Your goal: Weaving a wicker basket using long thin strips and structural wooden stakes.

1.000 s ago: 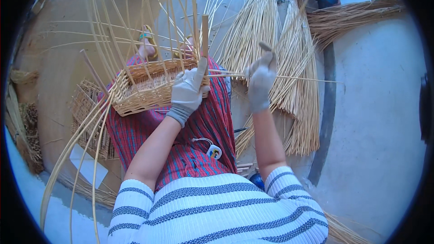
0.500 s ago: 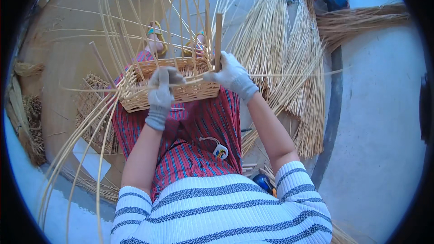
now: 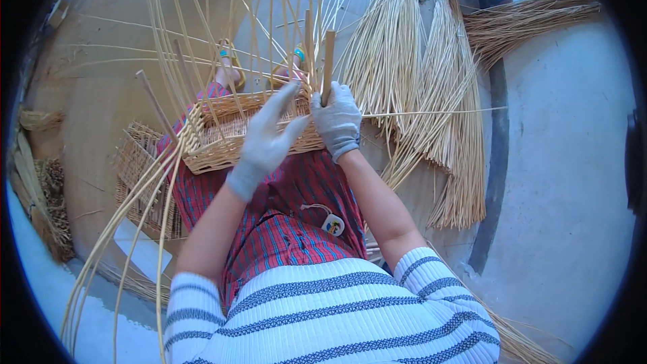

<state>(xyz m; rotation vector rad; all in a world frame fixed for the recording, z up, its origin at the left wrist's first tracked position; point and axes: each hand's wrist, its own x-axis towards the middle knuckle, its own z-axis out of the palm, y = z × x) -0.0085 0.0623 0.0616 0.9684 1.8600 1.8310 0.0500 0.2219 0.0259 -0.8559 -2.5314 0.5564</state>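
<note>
A half-woven wicker basket (image 3: pixel 214 156) rests across my lap, its low walls topped by tall upright canes and thick wooden corner sticks. My right hand (image 3: pixel 337 123), in a whitish work glove, is closed at the near right corner beside a wooden stick (image 3: pixel 328 64). A long thin wicker rod (image 3: pixel 431 112) runs out from that hand to the right. In front of the near wall, my gloved left hand (image 3: pixel 267 140) is raised, thumb and fingers apart, slightly blurred, holding nothing that I can see. Several loose canes (image 3: pixel 128 212) trail from the basket's left corner.
Large bundles of pale wicker rods (image 3: pixel 387 47) lie on the floor to the right, with a browner bundle (image 3: pixel 532 20) beyond. Another woven piece (image 3: pixel 145 175) lies at left near a white sheet (image 3: pixel 141 249). A small white tag (image 3: pixel 332 224) hangs on my lap.
My left hand has gone from curled at the near wall to spread and raised, further right. My right hand has turned more upright at the corner stick.
</note>
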